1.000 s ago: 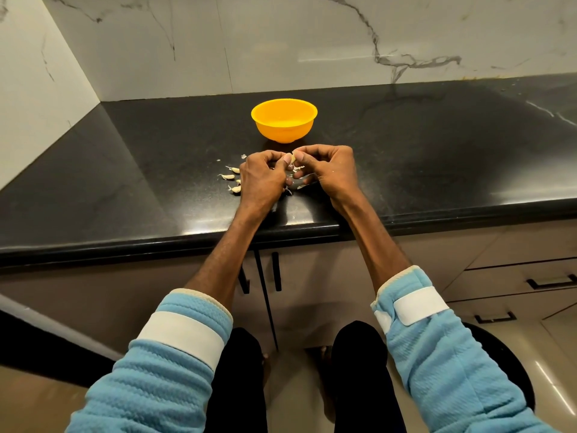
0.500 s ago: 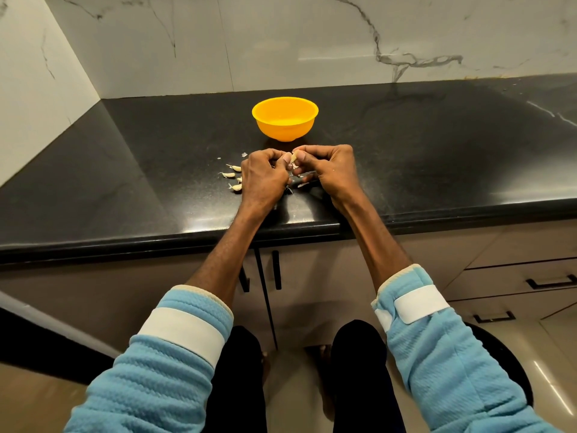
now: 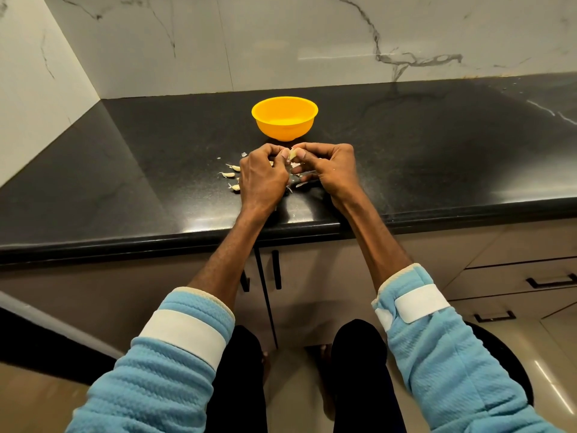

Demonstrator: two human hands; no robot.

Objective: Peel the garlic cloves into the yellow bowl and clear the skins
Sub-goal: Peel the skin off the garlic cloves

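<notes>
I am peeling garlic at frame center.
My left hand and right hand are both pinching one garlic clove just below the yellow bowl.

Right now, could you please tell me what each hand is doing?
Left hand: pinching the garlic clove.
Right hand: pinching the same clove.

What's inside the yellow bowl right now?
Inside the yellow bowl only bare yellow far wall and some floor show, no peeled cloves. The near rim covers the nearer floor, so a clove there would be hidden.
</notes>
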